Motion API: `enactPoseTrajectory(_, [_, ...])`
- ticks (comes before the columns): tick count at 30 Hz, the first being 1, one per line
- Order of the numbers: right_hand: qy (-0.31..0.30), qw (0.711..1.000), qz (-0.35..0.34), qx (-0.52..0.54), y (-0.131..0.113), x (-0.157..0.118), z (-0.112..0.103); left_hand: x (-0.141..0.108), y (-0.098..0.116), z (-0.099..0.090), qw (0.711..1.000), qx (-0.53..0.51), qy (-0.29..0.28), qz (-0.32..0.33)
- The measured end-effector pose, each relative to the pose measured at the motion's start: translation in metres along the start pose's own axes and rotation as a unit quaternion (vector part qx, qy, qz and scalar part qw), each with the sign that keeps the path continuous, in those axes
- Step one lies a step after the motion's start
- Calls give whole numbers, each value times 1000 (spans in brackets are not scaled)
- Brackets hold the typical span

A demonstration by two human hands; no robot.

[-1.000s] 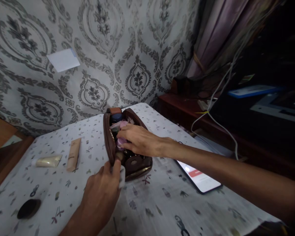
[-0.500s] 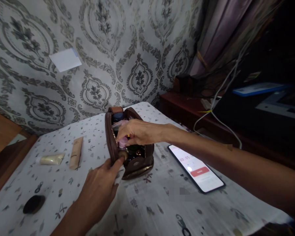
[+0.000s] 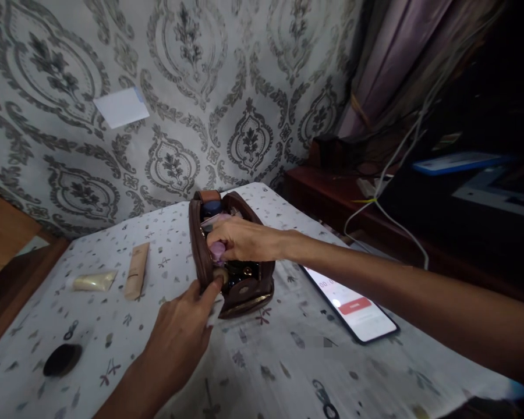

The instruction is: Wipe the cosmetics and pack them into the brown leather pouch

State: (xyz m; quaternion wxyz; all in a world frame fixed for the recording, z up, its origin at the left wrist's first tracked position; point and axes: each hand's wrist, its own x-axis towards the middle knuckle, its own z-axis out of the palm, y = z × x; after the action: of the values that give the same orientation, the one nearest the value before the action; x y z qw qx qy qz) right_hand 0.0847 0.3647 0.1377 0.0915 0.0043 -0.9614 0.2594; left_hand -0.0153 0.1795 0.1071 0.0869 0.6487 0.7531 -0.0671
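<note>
A brown zip-up toiletry bag stands unzipped on the table, filled with small items. My right hand reaches into it from the right, fingers closed around a small container with a round lilac end; the rest of that container is hidden. At the near left corner, my left hand grips the bag's edge, its index finger over the rim. Something white shows beside its thumb. Within the bag, a dark blue lid sits at the far end, and dark glossy items lie nearer.
Left of the bag lie a beige tube, a pale yellow tube and a round black item. A phone with a lit screen lies at the right, under my forearm. White cables hang beyond the patterned tablecloth.
My right hand has shifted slightly inside the bag, and the lilac end shows more clearly between its fingers. My left hand keeps its hold. The view has moved a little.
</note>
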Motion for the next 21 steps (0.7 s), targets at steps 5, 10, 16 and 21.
enactPoseTrajectory(5, [1, 1000, 13, -26, -1, -1, 1, 0, 1, -1, 1000, -3, 2, 1])
enactPoseTrajectory(10, [4, 998, 36, 47, 0, 5, 9, -1, 1, -3, 1000, -12, 7, 9])
enactPoseTrajectory(16, [1, 997, 80, 23, -6, 7, 18, -2, 4, -2, 1000, -2, 8, 6])
enactPoseTrajectory(21, [-17, 997, 81, 9, -10, 4, 13, -4, 3, -1, 1000, 15, 1, 3])
